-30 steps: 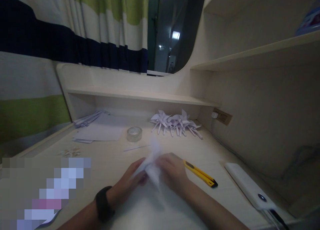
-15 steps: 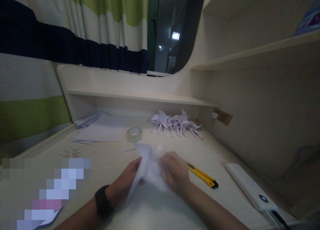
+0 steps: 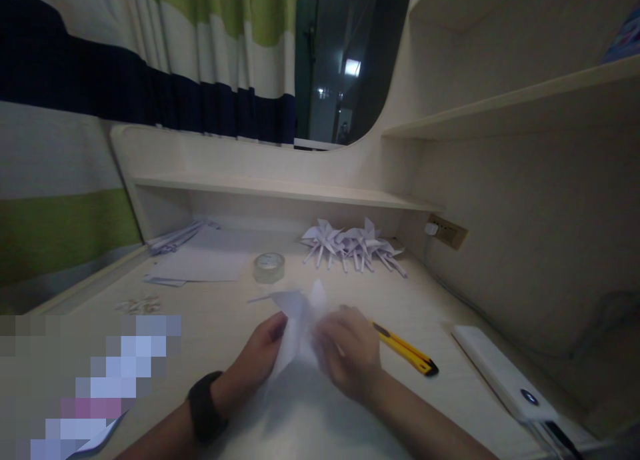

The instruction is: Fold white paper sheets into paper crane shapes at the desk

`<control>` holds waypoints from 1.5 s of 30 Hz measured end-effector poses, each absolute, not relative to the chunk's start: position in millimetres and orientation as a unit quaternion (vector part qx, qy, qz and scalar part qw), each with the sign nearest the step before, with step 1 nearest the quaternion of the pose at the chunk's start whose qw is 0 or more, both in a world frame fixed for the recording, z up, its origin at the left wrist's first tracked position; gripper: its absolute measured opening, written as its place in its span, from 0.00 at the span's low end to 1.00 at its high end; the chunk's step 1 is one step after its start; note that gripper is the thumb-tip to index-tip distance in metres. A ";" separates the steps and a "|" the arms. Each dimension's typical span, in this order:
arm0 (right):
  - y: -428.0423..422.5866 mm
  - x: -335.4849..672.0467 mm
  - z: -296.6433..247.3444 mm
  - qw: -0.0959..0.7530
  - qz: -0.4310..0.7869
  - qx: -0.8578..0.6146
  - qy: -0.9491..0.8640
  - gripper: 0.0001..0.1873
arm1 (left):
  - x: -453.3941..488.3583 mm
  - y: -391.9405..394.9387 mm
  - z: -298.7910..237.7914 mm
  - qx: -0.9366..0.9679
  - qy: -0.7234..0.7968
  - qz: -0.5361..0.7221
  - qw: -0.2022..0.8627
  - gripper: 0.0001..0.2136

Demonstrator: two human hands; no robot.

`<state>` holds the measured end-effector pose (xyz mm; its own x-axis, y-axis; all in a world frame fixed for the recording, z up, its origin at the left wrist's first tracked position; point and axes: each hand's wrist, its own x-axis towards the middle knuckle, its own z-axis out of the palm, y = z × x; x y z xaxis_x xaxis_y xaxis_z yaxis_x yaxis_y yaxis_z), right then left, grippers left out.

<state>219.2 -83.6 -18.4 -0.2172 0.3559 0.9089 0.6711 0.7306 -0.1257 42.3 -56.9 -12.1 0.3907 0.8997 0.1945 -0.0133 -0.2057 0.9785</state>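
Both my hands grip a folded piece of white paper point(image 3: 300, 320) just above the desk point(image 3: 210, 313). My left hand point(image 3: 260, 357), with a black band on the wrist, pinches the paper's left side. My right hand point(image 3: 350, 353) is closed over its right side, fingers curled on the folds. Pointed flaps of the paper stick up between the two hands. A larger white sheet point(image 3: 310, 413) lies flat under my forearms.
A yellow utility knife point(image 3: 406, 349) lies right of my right hand. A tape roll point(image 3: 269, 267) and a thin paper strip sit behind the hands. Several folded paper pinwheels point(image 3: 353, 245) are piled at the back, paper sheets point(image 3: 200, 260) back left, a white power bank point(image 3: 505, 373) right.
The paper has been turned and refolded between my hands; its flaps now point up and back. My hands stayed in the same spot on the desk.
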 end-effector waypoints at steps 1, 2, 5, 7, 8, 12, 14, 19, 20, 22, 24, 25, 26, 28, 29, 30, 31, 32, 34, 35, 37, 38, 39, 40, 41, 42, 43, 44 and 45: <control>-83.0 218.9 -19.4 0.523 -0.142 -0.327 -0.774 0.05 | 42.0 -55.2 -14.7 0.657 0.354 0.436 0.503 0.12; -82.2 218.6 -20.6 0.518 -0.135 -0.319 -0.782 0.06 | 41.5 -53.6 -17.6 0.669 0.361 0.438 0.480 0.11; -79.3 217.8 -23.3 0.517 -0.116 -0.302 -0.793 0.06 | 39.9 -50.5 -25.2 0.699 0.367 0.437 0.430 0.12; -78.0 217.9 -23.8 0.518 -0.100 -0.293 -0.797 0.06 | 39.3 -50.2 -27.2 0.718 0.357 0.426 0.419 0.12; -77.7 218.1 -23.6 0.517 -0.088 -0.289 -0.801 0.06 | 39.1 -50.4 -27.2 0.727 0.348 0.418 0.419 0.12; -78.4 219.4 -19.9 0.506 -0.036 -0.285 -0.813 0.08 | 38.4 -50.8 -26.0 0.749 0.317 0.400 0.422 0.11; -79.0 219.5 -17.4 0.504 -0.020 -0.282 -0.816 0.09 | 37.0 -50.5 -26.9 0.753 0.306 0.398 0.426 0.11; -80.2 218.2 -13.7 0.505 0.036 -0.278 -0.816 0.07 | 31.8 -49.0 -30.9 0.752 0.280 0.369 0.469 0.11; -80.4 218.0 -13.5 0.505 0.047 -0.282 -0.814 0.07 | 31.1 -48.8 -30.7 0.755 0.271 0.362 0.475 0.11; -80.7 218.1 -13.3 0.500 0.065 -0.292 -0.813 0.07 | 30.1 -48.6 -29.4 0.761 0.257 0.352 0.481 0.10; -80.8 218.6 -13.0 0.494 0.073 -0.295 -0.814 0.08 | 29.5 -48.7 -27.4 0.765 0.253 0.347 0.480 0.09; -80.8 218.9 -12.8 0.494 0.074 -0.293 -0.815 0.08 | 29.3 -48.8 -26.4 0.767 0.254 0.345 0.478 0.09; -80.7 219.3 -12.7 0.494 0.073 -0.289 -0.817 0.08 | 29.1 -49.0 -25.6 0.769 0.255 0.343 0.476 0.10; -80.2 220.0 -12.7 0.495 0.067 -0.282 -0.819 0.08 | 28.5 -49.5 -24.2 0.774 0.254 0.343 0.467 0.10; -80.0 220.3 -12.8 0.496 0.065 -0.280 -0.819 0.07 | 28.1 -49.8 -23.7 0.777 0.255 0.343 0.462 0.11; -79.7 220.5 -12.9 0.495 0.064 -0.279 -0.820 0.07 | 27.7 -50.0 -23.4 0.780 0.257 0.342 0.457 0.11; -79.6 220.7 -13.0 0.494 0.062 -0.279 -0.821 0.07 | 27.2 -50.1 -23.5 0.782 0.260 0.341 0.453 0.12; -79.5 220.7 -12.9 0.494 0.060 -0.279 -0.821 0.07 | 26.8 -49.9 -23.9 0.783 0.262 0.339 0.451 0.12; -79.7 220.5 -12.6 0.494 0.056 -0.278 -0.822 0.07 | 26.0 -48.4 -25.9 0.786 0.264 0.334 0.448 0.11; -79.9 220.3 -12.4 0.496 0.054 -0.276 -0.821 0.08 | 25.8 -47.2 -27.3 0.789 0.262 0.332 0.446 0.11; -80.2 219.8 -12.3 0.502 0.050 -0.271 -0.820 0.08 | 25.4 -44.1 -30.7 0.795 0.258 0.327 0.440 0.11; -80.1 219.6 -12.6 0.503 0.049 -0.271 -0.819 0.08 | 25.2 -42.6 -32.3 0.798 0.257 0.325 0.436 0.11; -79.8 219.5 -13.2 0.505 0.047 -0.273 -0.818 0.08 | 25.2 -41.4 -33.8 0.800 0.259 0.325 0.433 0.11; -79.3 219.4 -14.0 0.508 0.045 -0.276 -0.815 0.08 | 25.2 -40.4 -35.2 0.799 0.262 0.328 0.430 0.11; -78.6 219.5 -15.0 0.512 0.041 -0.282 -0.810 0.07 | 25.3 -39.8 -36.4 0.796 0.267 0.335 0.428 0.11; -77.8 219.7 -16.1 0.517 0.036 -0.288 -0.805 0.06 | 25.5 -39.4 -37.6 0.791 0.270 0.344 0.428 0.11; -76.9 220.0 -17.1 0.522 0.029 -0.294 -0.800 0.05 | 26.0 -39.2 -38.8 0.784 0.270 0.358 0.429 0.12; -76.1 220.4 -18.0 0.524 0.020 -0.300 -0.797 0.04 | 26.6 -39.1 -40.0 0.777 0.265 0.372 0.433 0.13; -75.4 220.9 -18.8 0.524 0.010 -0.304 -0.796 0.04 | 27.5 -39.2 -41.1 0.769 0.258 0.385 0.440 0.15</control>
